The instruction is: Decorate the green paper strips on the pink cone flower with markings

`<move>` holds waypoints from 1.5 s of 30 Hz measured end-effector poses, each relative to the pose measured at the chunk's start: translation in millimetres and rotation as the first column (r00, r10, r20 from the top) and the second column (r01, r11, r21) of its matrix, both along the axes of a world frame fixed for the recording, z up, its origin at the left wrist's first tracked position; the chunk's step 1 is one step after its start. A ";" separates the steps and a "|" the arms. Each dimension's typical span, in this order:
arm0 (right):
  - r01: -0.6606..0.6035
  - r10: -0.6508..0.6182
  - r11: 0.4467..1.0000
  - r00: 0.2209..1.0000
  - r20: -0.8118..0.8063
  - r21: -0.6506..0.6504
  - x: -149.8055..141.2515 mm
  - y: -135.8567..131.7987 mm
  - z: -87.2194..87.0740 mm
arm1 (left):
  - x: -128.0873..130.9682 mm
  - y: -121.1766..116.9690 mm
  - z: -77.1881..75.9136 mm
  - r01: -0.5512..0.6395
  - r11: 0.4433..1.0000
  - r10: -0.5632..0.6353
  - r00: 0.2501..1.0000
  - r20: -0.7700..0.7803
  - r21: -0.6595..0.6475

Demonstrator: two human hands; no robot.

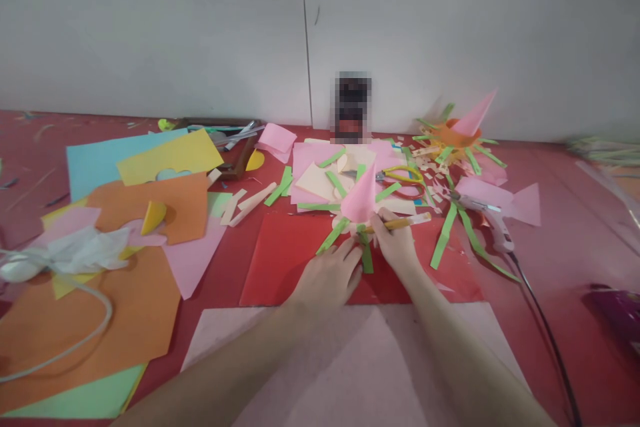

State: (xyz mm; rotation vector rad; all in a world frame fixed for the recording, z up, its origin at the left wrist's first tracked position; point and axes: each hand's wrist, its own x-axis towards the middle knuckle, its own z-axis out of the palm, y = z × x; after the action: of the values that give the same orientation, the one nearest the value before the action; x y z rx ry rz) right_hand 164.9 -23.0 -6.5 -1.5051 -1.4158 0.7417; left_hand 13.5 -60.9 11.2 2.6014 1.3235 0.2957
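Note:
A pink paper cone stands upright on a pale paper piece, with green paper strips spreading out around it. My right hand is closed around a slim yellow pen, whose clear end points right and whose tip is near the cone's base. My left hand lies palm down on the red board, fingers slightly bent and touching the paper piece by the green strips. Behind the cone lie scissors with yellow and red handles, on pink and cream sheets.
A glue gun with a black cord lies at right. Behind it stands another pink cone on an orange base with green strips. Coloured sheets, a white cable and a brown tray of tools are left. A pixelated object leans against the wall.

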 end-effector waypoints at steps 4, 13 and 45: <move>-0.006 0.006 1.000 0.996 -0.090 0.006 1.2 -0.4 -0.8 | -0.5 0.0 0.0 0.001 1.000 -0.001 1.000 -0.008 -0.004; -0.007 0.005 1.000 0.995 0.101 0.018 -2.2 -0.9 -2.5 | -0.1 0.2 -0.9 0.006 1.000 -0.006 1.000 -0.009 0.008; 0.006 -0.005 1.000 0.989 0.147 0.000 -3.9 -2.4 -1.9 | -0.2 -0.2 -1.7 -0.005 1.000 0.006 1.000 -0.015 0.004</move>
State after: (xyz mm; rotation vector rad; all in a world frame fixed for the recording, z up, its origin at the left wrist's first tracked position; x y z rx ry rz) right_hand 160.9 -25.4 -8.5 -1.5908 -1.5200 0.6382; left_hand 13.2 -61.1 9.6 2.6082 1.3364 0.2805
